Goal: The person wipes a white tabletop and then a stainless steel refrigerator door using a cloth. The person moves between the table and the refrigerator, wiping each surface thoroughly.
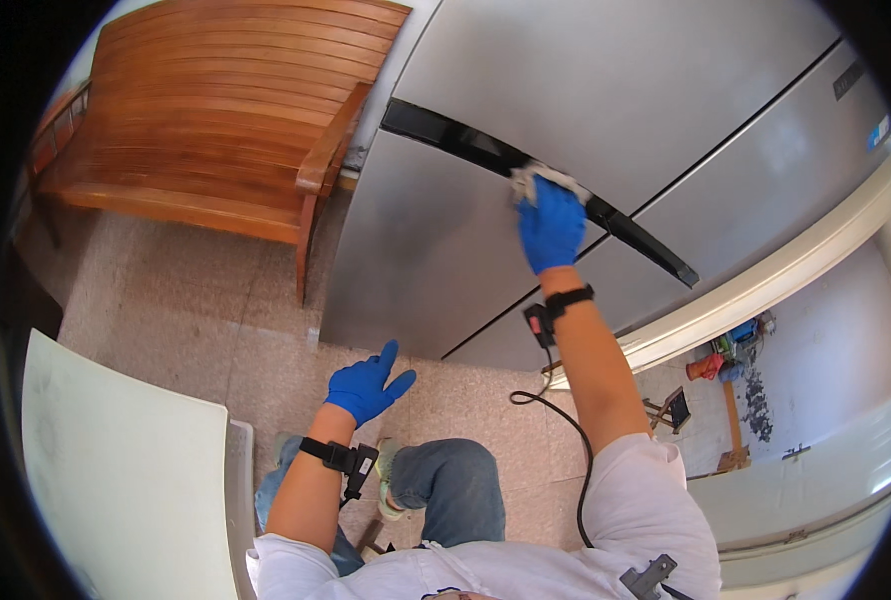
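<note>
Before me stands a silver refrigerator (415, 240) with several door panels. A glossy black strip (445, 135) crosses it between the upper and lower doors. My right hand (553, 229), in a blue glove, presses a pale cloth (528, 184) against this strip, near the seam between the doors. The glove hides part of the cloth. My left hand (363, 386), also blue-gloved, hangs in the air near the refrigerator's lower edge. Its index finger and thumb are spread, and it holds nothing.
A slatted wooden bench (220, 120) stands left of the refrigerator. At lower left is a white panel-like surface (130, 465). A cream door frame (775, 292) borders the right side; beyond it are a small folding stool (670, 410) and a door (805, 480). A black cable (584, 442) runs along my right arm.
</note>
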`<act>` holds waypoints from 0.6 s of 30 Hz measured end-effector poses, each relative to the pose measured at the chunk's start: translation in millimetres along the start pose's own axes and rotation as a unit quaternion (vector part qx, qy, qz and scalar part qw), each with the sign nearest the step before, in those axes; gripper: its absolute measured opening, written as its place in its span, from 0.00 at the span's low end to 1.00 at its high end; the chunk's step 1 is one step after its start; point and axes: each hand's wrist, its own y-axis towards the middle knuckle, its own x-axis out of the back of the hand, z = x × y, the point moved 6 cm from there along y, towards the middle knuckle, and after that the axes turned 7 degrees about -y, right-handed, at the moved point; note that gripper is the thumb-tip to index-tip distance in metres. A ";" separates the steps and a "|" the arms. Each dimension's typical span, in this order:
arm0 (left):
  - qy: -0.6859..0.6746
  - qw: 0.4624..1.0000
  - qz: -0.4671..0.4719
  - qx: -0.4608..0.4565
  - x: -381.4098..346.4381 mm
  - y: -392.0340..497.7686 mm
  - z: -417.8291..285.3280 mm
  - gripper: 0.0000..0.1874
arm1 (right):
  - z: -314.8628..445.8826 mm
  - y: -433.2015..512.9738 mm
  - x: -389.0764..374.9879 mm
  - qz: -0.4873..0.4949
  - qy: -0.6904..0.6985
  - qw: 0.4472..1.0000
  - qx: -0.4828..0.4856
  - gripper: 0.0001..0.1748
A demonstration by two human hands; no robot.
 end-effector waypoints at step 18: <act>-0.046 0.999 -0.013 -0.025 9.1 -9.1 4.2 0.43 | -109.4 -72.9 -29.2 -0.069 0.138 0.932 -0.328 0.15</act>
